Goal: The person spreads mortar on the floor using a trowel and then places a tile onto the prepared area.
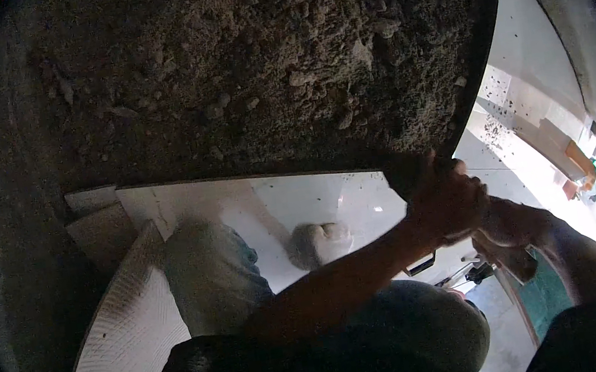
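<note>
Both my hands are together at the right, by the corner of a bed of dark, crumbly soil (284, 76). My left hand (450, 201) is closed round a dark, flat-bladed tool (402, 175), whose blade points toward the soil's near edge. My right hand (511, 223) is closed just beside it, with its grip partly hidden; I cannot make out whether it holds the same tool. A brownish piece (508, 258) shows below the right hand. White tile flooring (269, 193) runs under my hands along the soil.
A pale rounded object (313, 245) lies on the tiles between my knees. At the left stands a slab with ridged adhesive marks (121, 349), with smaller tile pieces (97, 218) above it. Loose crumbs (495, 128), a wooden piece (577, 158) and a green surface (548, 296) are at the right.
</note>
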Action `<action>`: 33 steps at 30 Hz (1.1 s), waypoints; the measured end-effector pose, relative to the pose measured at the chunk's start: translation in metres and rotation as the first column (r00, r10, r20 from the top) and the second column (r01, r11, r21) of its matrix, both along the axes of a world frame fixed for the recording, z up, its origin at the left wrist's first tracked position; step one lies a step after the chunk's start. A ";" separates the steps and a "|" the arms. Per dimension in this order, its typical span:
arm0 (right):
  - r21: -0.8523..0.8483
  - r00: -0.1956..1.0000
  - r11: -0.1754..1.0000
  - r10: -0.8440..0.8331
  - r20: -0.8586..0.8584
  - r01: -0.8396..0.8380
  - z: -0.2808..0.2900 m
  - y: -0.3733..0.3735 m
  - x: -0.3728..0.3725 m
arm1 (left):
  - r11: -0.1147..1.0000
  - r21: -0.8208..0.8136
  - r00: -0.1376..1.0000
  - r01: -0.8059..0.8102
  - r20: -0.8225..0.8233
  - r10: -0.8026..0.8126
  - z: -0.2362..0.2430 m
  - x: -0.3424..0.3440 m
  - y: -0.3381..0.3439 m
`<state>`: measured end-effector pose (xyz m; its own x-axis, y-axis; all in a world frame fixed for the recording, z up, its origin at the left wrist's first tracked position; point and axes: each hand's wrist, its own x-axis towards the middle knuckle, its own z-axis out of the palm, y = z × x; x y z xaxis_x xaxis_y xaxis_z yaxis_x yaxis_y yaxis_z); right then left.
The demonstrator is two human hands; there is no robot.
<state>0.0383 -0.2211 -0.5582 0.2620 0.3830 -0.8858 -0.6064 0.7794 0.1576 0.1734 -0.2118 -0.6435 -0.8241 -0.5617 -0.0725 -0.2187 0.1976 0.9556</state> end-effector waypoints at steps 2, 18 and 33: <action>0.075 0.972 0.969 0.236 -0.015 -0.234 0.005 -0.029 0.013 | 0.994 -0.102 1.000 -0.028 -0.016 0.027 -0.002 0.004 0.006; 0.081 0.999 0.996 -0.031 -0.012 0.032 -0.012 -0.028 0.004 | 0.999 -0.008 0.994 0.034 0.103 -0.033 0.004 0.023 -0.023; 0.104 0.997 0.994 -0.026 0.066 0.019 -0.009 -0.030 0.003 | 0.998 0.023 0.994 0.062 0.085 -0.064 0.002 0.014 -0.027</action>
<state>0.0415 -0.2516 -0.5675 0.3294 0.4644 -0.8221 -0.6006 0.7749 0.1971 0.1874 -0.2387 -0.6415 -0.8480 -0.5068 -0.1551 -0.2876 0.1942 0.9378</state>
